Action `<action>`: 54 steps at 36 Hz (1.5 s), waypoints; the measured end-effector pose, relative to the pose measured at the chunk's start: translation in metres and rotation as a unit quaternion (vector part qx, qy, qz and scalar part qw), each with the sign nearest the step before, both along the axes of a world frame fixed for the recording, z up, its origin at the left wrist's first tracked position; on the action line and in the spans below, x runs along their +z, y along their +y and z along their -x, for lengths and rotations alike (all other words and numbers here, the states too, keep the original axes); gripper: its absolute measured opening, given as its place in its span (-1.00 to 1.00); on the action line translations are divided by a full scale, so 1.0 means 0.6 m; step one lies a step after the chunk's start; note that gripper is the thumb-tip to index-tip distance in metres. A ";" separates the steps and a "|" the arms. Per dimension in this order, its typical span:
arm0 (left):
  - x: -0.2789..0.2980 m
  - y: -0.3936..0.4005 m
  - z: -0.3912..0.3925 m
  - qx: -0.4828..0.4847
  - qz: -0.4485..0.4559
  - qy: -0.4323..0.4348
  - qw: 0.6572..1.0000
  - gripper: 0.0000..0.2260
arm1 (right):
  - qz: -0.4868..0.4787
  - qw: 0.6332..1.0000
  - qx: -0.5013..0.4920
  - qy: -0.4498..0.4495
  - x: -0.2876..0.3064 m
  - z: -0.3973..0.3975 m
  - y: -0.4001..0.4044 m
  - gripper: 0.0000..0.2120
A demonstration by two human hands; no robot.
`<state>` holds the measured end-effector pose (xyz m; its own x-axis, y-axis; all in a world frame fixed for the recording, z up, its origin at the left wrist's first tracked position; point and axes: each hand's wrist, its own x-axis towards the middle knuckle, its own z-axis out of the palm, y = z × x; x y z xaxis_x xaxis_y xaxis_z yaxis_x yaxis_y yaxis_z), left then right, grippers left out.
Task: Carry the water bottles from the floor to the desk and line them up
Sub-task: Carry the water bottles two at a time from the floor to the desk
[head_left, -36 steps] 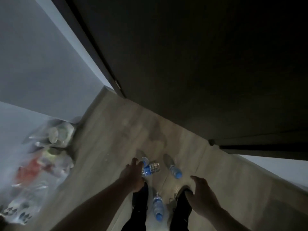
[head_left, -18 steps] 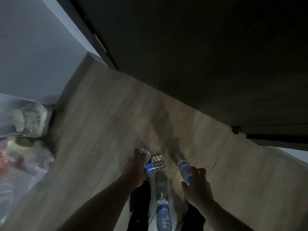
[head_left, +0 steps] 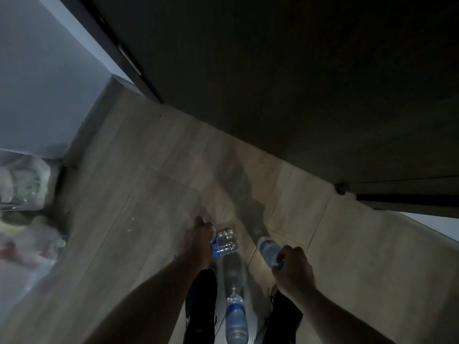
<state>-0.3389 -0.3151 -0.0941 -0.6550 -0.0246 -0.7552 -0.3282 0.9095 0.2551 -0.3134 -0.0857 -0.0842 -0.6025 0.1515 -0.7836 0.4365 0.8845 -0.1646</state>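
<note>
The light is dim and the heap of plastic bags (head_left: 24, 202) at the left edge is too blurred to make out. Three water bottles show: the left hand (head_left: 196, 242) curls round one bottle (head_left: 224, 243), the right hand (head_left: 293, 266) grips a second bottle (head_left: 267, 247) above the floor (head_left: 154, 184). The third bottle (head_left: 236, 316) lies on the floor between two dark shoes (head_left: 201, 301), cut off by the lower edge.

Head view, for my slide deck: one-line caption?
Left hand and right hand each grip a water bottle; a third bottle lies on the floor between the feet.
</note>
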 end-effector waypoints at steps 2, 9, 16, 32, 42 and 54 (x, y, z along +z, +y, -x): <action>0.031 0.004 0.005 0.016 0.011 0.004 1.000 -0.84 | 0.001 1.000 -0.004 -0.004 0.031 0.000 0.000 -0.76; 0.196 0.015 0.024 0.040 -0.027 0.043 0.998 -0.74 | 0.012 1.000 -0.005 -0.001 0.196 0.011 0.003 -0.76; 0.470 0.003 0.037 0.054 -0.050 0.080 0.994 -0.81 | 0.025 0.999 -0.008 0.032 0.479 0.040 -0.009 -0.80; 1.009 -0.027 -0.053 0.058 -0.120 0.188 0.973 -0.80 | 0.093 0.984 0.009 0.149 1.051 -0.007 -0.026 -0.82; 1.159 0.025 -0.160 0.123 -0.119 0.275 0.946 -0.83 | 0.177 0.955 0.129 0.202 1.161 -0.039 0.007 -0.77; 1.272 0.108 -0.291 0.260 -0.060 0.367 0.891 -0.79 | 0.246 0.863 0.351 0.268 1.231 -0.067 0.024 -0.80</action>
<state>-0.1640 -0.2503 0.6692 -0.8969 -0.4174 -0.1462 -0.4028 0.6345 0.6597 -0.2732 -0.0711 0.6546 -0.7066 -0.6694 -0.2294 -0.4340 0.6661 -0.6066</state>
